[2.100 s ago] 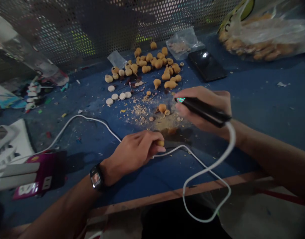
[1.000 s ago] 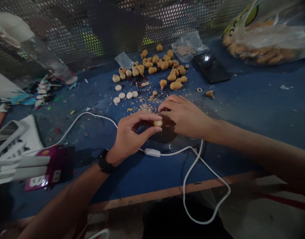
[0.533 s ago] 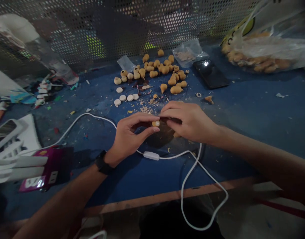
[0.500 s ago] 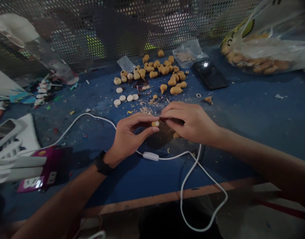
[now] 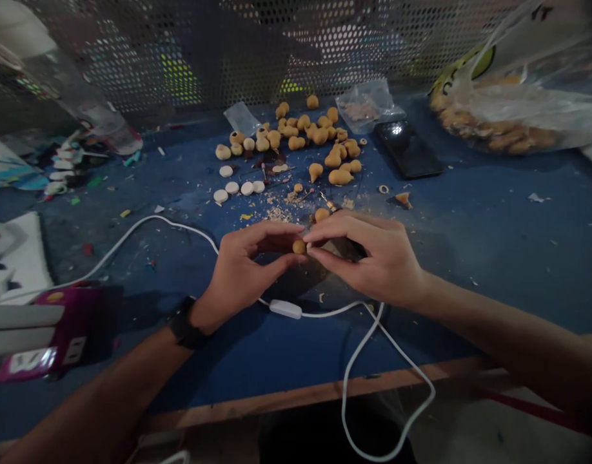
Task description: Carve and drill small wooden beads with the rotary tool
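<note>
My left hand [image 5: 250, 261] is closed, its fingertips and thumb pinching a small tan gourd [image 5: 298, 247]. My right hand [image 5: 373, 254] meets it from the right, thumb and forefinger pressed together right beside the gourd. Whatever that pinch holds is too small to make out. Just beyond the right fingers, another tan gourd [image 5: 322, 214] and a thin metal-tipped tool [image 5: 327, 201] lie on the blue table [image 5: 257, 361]. Farther back sits a pile of small gourds [image 5: 320, 134], some with cut openings, with several white discs [image 5: 247, 188] in front.
A white cable [image 5: 335, 314] with an inline switch [image 5: 285, 309] runs under my hands and loops over the table edge. Behind stand a black phone [image 5: 409, 148], a plastic bag of gourds [image 5: 499, 125] and a perforated metal panel [image 5: 238, 58]. At left are a purple box [image 5: 78, 322] and a bottle [image 5: 100, 119].
The gourd in my left hand has turned: its pale end faced me before, now a plain tan side does. My right fingertips have come down beside it. The view has shifted slightly.
</note>
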Motion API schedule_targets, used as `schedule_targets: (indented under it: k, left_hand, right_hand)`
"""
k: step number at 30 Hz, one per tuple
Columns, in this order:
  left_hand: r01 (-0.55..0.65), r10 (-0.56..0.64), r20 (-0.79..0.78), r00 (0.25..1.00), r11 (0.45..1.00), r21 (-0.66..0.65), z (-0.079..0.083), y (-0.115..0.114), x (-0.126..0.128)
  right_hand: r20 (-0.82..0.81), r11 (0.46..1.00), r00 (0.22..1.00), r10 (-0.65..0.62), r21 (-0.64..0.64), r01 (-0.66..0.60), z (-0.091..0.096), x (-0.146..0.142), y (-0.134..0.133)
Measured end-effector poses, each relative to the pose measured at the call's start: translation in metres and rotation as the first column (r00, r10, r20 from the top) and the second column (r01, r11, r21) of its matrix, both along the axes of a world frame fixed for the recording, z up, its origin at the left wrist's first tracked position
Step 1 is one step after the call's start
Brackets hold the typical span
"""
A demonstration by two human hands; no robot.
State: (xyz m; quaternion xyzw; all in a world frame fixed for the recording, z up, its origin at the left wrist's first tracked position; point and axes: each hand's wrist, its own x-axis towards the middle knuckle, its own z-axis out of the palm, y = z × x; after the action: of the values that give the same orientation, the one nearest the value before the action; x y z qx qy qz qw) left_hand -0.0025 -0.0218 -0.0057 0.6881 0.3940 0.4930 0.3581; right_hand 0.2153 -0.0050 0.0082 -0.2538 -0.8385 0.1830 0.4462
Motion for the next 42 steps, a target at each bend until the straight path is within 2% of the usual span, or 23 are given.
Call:
schedule_targets:
  k: [3, 10, 20, 26, 33, 36, 42]
  left_hand:
    - [-0.024, 0.025, 0.027, 0.999, 0.999, -0.022, 0.0006, -0.0012, 0.0007]
    - [-0.032, 0.03, 0.071, 0.997, 0.999, 0.032, 0.0009, -0.0001, 0.0005]
    - [-0.005, -0.001, 0.117, 0.993, 0.999, 0.054, 0.0013, 0.0011, 0.0001]
    - [-0.019, 0.018, 0.134, 0.991, 1.0, 0.007, 0.0009, 0.0012, 0.0]
    - [-0.001, -0.003, 0.14, 0.99, 1.0, 0.024, 0.0005, 0.0005, -0.0003]
    - [0.004, -0.008, 0.156, 0.988, 1.0, 0.026, 0.002, -0.0003, 0.0003]
    - [-0.01, 0.019, 0.142, 0.99, 0.998, -0.064, 0.0059, -0.0028, 0.0019]
  right_hand:
    - [-0.01, 0.999, 0.999, -0.034, -0.004, 0.034, -0.0012, -0.0018, -0.0024]
    - [-0.08, 0.998, 0.996, -0.047, 0.043, 0.051, -0.0033, -0.0034, -0.0015]
    - [-0.065, 0.989, 0.995, -0.071, 0.125, 0.079, -0.0012, -0.0032, -0.0045]
    - [-0.083, 0.994, 0.993, -0.081, 0.07, 0.087, -0.0006, -0.0022, -0.0059]
    - [-0.079, 0.996, 0.993, -0.084, -0.026, 0.082, -0.0039, -0.0019, -0.0083]
    - [-0.087, 0.997, 0.993, -0.074, -0.026, 0.072, -0.0054, -0.0014, -0.0087]
    - [-0.102, 0.999, 0.994, -0.046, 0.022, 0.049, -0.004, -0.0011, -0.0104]
